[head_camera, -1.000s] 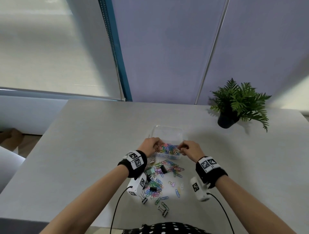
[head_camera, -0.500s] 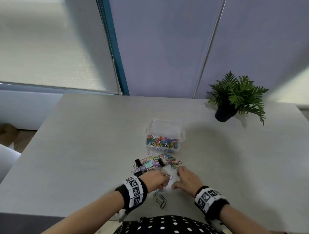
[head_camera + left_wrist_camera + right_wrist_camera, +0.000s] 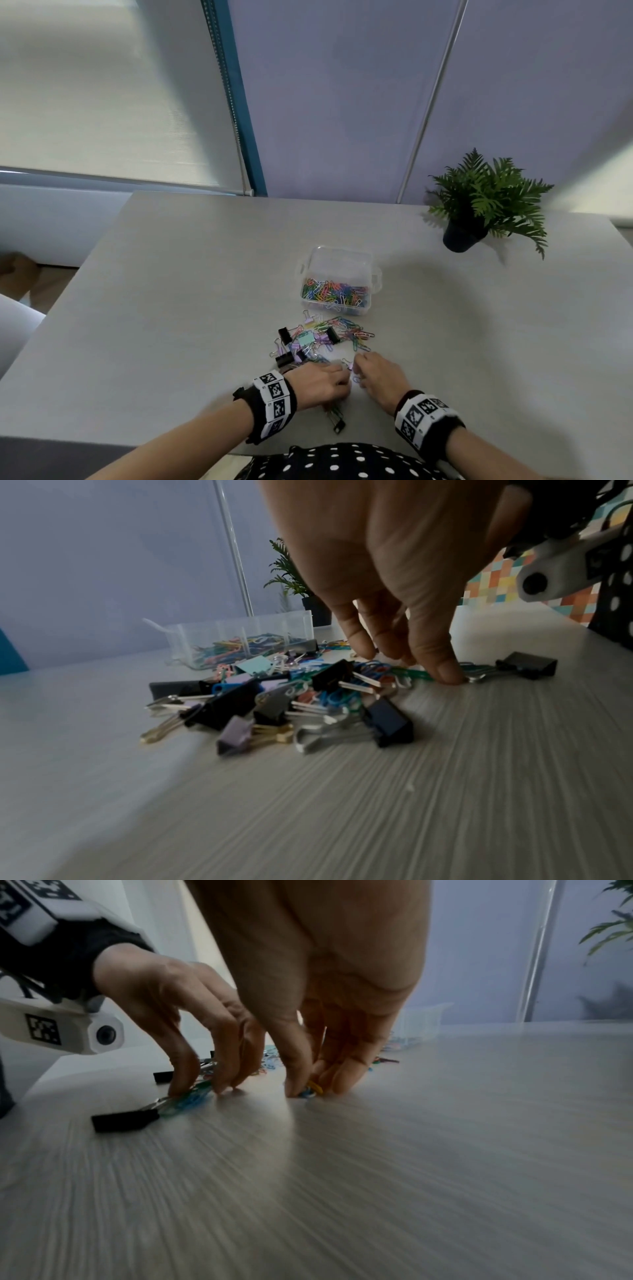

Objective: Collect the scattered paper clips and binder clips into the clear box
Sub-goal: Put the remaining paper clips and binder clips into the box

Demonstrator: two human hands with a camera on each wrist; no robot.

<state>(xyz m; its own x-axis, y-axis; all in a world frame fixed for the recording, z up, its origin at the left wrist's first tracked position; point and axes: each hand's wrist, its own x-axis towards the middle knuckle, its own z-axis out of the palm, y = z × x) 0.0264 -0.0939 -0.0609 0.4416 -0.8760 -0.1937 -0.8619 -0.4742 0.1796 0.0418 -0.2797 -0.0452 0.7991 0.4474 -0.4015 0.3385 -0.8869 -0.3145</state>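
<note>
The clear box point(image 3: 337, 255) stands mid-table with coloured paper clips in its near half; it also shows in the left wrist view point(image 3: 240, 631). A loose pile of paper clips and binder clips point(image 3: 318, 339) lies just in front of it. My left hand point(image 3: 344, 375) is at the pile's near edge, thumb and fingers pinching green and blue paper clips point(image 3: 192, 1099) against the table. My right hand point(image 3: 358, 371) is beside it, fingertips pinching a yellow and a blue paper clip point(image 3: 310, 1089). A black binder clip point(image 3: 337, 423) lies under my left hand.
A potted fern point(image 3: 479, 205) stands at the table's far right. The table's near edge point(image 3: 171, 442) is close behind my wrists. Black, lilac and mint binder clips point(image 3: 274, 704) make up the pile's left side.
Both hands have come back from over the box to the near edge of the pile and lowered their fingertips onto loose clips there.
</note>
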